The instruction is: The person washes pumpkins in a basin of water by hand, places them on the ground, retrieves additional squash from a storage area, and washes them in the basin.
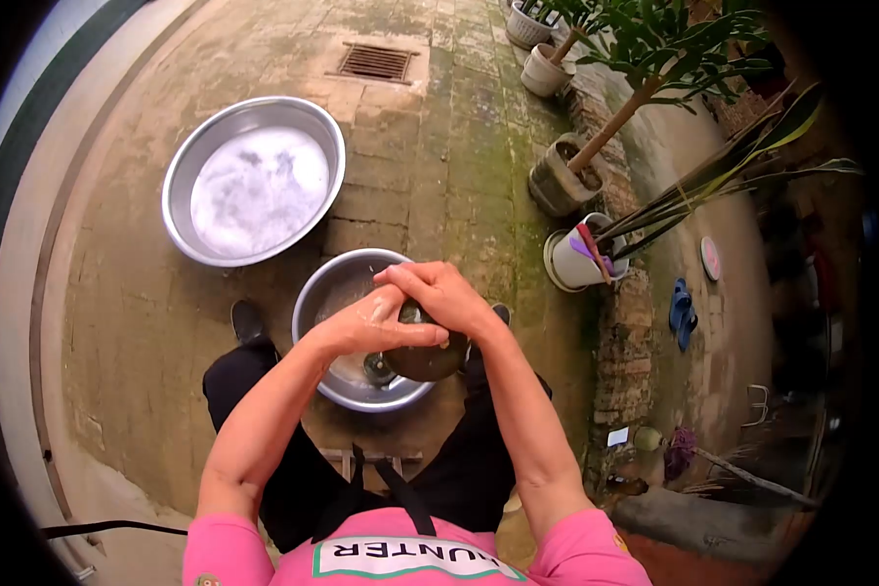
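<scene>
My left hand (pixel 371 320) and my right hand (pixel 441 293) meet above a metal basin (pixel 308 288) between my knees. A dark, rounded object (pixel 430 356) is held between them, with the thumb of my left hand lying across it; its exact kind cannot be made out. Both hands look wet, and fingers curl round its upper part. In the basin, partly covered by my hands and forearms, is some liquid and another dark round item (pixel 379 368).
A larger metal basin (pixel 174 210) with whitish suds stands ahead on the left. Beyond is a floor drain (pixel 376 63). Potted plants (pixel 562 176) line a low brick edge on the right, with blue slippers (pixel 683 314) past it.
</scene>
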A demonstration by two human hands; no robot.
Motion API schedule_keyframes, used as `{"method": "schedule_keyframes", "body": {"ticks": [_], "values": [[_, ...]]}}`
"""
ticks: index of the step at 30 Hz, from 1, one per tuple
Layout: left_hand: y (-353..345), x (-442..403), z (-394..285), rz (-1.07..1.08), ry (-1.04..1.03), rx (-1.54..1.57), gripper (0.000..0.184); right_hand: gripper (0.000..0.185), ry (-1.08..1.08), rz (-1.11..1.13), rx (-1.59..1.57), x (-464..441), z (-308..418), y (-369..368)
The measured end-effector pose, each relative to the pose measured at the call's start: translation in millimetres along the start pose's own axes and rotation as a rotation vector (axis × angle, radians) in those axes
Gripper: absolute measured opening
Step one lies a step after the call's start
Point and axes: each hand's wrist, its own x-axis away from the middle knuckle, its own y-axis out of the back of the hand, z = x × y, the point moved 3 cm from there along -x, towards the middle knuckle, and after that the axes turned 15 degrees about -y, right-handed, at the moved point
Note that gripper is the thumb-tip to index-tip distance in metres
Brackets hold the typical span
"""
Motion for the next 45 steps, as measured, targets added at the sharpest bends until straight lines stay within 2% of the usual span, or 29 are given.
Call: {"method": "schedule_keyframes", "body": {"ticks": [2,4,5,6,8,10,12,14,16,18,21,26,29,32,36,38,39,45], "values": [[3,2,19,-0.043,0.093,0.002,0.071,0.041,0.017,-0.001,-0.110,-4,-13,4],[8,-1,15,-0.130,0.041,0.180,0.066,0.039,0.112,-0.012,-0.280,9,-7,3],[10,2,13,-0.264,0.085,0.202,0.063,0.038,0.053,-0.002,-0.412,11,-8,1],[11,3,12,-0.334,0.076,0.323,0.062,0.037,0.072,-0.026,-0.387,8,-8,0],[20,8,24,-0.422,0.215,0.186,0.059,0.036,0.111,-0.083,-0.342,1,-10,1],[25,13,23,-0.536,0.221,0.360,0.056,0.036,0.072,-0.209,-0.518,-6,-13,-3],[25,12,24,-0.638,0.153,0.442,0.057,0.036,0.003,-0.315,-0.680,-5,-10,1],[14,15,26,-0.725,0.014,0.432,0.061,0.037,0.050,-0.423,-0.812,-4,-11,2],[-7,12,8,-0.664,-0.147,0.451,0.071,0.037,0.058,-0.521,-0.925,-2,-14,5],[-20,10,5,-0.683,-0.099,0.533,0.081,0.041,0.029,-0.528,-0.863,4,-14,6],[-18,7,9,-0.680,-0.161,0.445,0.085,0.046,0.068,-0.487,-0.766,7,-17,6],[-13,7,1,-0.796,-0.176,0.383,0.082,0.044,0.307,-0.388,-0.631,19,0,10],[-9,8,3,-0.820,-0.157,0.404,0.078,0.047,0.344,-0.412,-0.436,31,9,5],[-11,10,5,-0.793,-0.154,0.352,0.073,0.047,0.271,-0.431,-0.498,32,7,1],[-14,6,0,-0.714,-0.164,0.248,0.073,0.030,0.125,-0.555,-0.604,33,5,0],[-17,6,0,-0.696,-0.160,0.247,0.073,0.025,0.139,-0.544,-0.816,25,-3,3],[-18,6,-1,-0.688,-0.157,0.256,0.072,0.025,0.147,-0.537,-0.921,22,-7,5],[-20,3,10,-0.735,-0.170,0.424,0.067,0.033,0.145,-0.446,-0.966,23,-2,7]]}}
